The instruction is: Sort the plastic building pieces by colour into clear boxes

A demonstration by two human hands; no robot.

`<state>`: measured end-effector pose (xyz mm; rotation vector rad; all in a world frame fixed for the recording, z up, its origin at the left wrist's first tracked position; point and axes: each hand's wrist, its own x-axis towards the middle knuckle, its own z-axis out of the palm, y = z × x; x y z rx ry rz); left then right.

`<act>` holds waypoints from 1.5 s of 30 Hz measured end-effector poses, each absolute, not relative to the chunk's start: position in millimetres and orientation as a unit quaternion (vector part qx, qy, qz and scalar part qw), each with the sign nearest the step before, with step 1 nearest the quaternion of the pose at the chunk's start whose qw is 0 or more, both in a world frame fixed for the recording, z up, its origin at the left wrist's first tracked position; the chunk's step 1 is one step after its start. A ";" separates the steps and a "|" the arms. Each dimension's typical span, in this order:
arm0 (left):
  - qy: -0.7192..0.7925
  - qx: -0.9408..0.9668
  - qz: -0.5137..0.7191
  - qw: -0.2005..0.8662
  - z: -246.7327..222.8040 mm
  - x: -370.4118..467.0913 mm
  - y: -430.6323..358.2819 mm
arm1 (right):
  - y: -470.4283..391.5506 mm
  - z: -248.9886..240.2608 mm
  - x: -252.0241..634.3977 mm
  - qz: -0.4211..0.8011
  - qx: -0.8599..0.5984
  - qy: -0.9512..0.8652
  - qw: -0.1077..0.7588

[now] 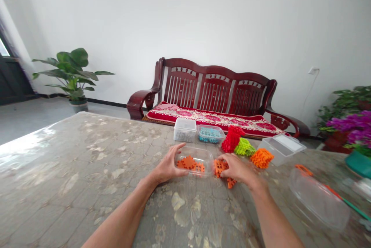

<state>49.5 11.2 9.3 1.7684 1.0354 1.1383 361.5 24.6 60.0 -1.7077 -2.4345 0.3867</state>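
A clear plastic container sits on the table in front of me, with flat orange interlocking pieces inside. My left hand grips its left side, thumb at the near rim and fingers around the far edge. Just right of the container, my right hand closes on orange lattice pieces at table level. Part of these pieces is hidden under the fingers. One more orange piece pokes out below that hand.
Behind stand a lidded box, a tub of blue pieces, and red, lime and orange bundles. An open clear bin is at right, a clear lid nearer me. A wooden bench lies beyond the table.
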 end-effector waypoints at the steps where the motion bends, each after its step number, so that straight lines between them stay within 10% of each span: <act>1: 0.407 0.696 0.447 0.387 10.0 49.6 10.9 | 25.2 62.7 363.9 0.126 -0.579 -0.801 0.086; 9: 0.395 0.703 0.448 0.386 8.0 50.5 11.0 | 15.1 85.4 338.7 0.160 -0.545 -0.792 0.224; 32: 0.404 0.692 0.451 0.394 4.7 50.1 11.9 | 15.0 64.9 349.4 0.131 -0.525 -0.840 0.042; 45: 0.392 0.703 0.446 0.390 3.6 50.2 12.1 | 12.4 83.5 343.7 0.074 -0.607 -0.775 0.161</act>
